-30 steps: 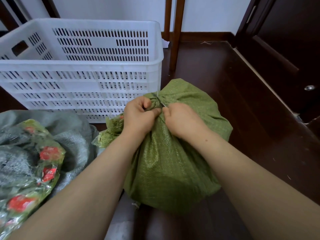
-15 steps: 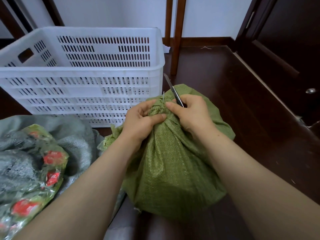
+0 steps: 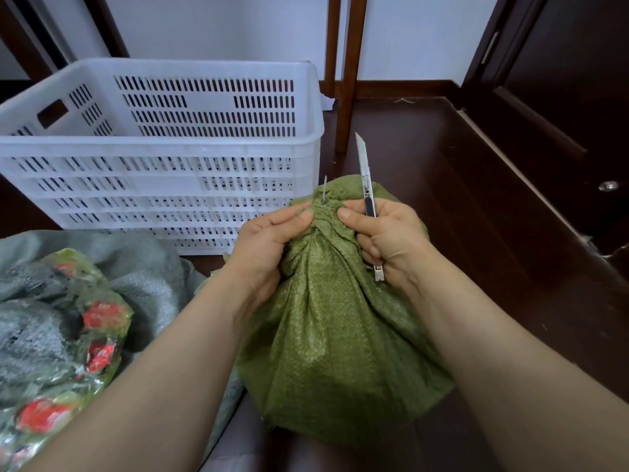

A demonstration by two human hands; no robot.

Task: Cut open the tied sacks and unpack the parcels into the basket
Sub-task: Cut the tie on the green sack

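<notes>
Centre frame: the left hand (image 3: pixel 269 240) is pinching the tied neck of the green woven plastic sack (image 3: pixel 333 318); the right hand (image 3: pixel 388 240) is gripping a slim silver utility knife (image 3: pixel 366 185), its blade pointing up, clear. The cutting step is seemingly in hand; next, the edge must meet the tie (image 3: pixel 323 207), away from the left hand.

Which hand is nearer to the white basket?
Left. The left hand grips the tied neck of the green sack, close in front of the white basket; the right hand, holding the knife, is on the neck's other side, farther away.
</notes>
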